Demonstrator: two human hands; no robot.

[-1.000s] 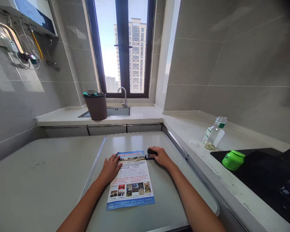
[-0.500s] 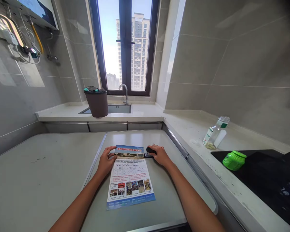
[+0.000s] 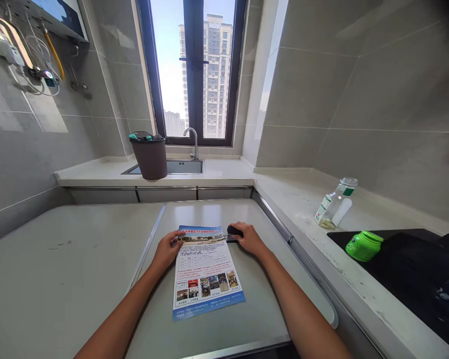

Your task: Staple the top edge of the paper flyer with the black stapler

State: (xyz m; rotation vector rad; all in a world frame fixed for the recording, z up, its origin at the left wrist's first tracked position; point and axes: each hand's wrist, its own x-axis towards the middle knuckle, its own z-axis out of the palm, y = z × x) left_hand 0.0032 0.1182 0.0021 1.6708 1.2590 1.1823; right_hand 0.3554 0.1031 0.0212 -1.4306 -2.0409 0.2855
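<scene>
A printed flyer (image 3: pixel 206 271) with a blue border lies on the grey table (image 3: pixel 224 329) in front of me. My left hand (image 3: pixel 168 248) pinches its upper left corner, fingers closed on the paper. My right hand (image 3: pixel 249 238) rests at the flyer's upper right corner, wrapped over a small black stapler-like tool (image 3: pixel 234 232) that meets the paper's edge.
A brown bin (image 3: pixel 150 156) stands beside the sink (image 3: pixel 179 168) and tap (image 3: pixel 192 142) under the window. On the right counter are a clear bottle (image 3: pixel 335 204), a green lid (image 3: pixel 363 246) and a black cooktop (image 3: pixel 415 269). A second table (image 3: pixel 60 269) adjoins on the left.
My left hand went from lying flat on the flyer to pinching its upper left corner. The flyer has turned slightly, its lower end swinging to the right. My right hand stays on the black tool.
</scene>
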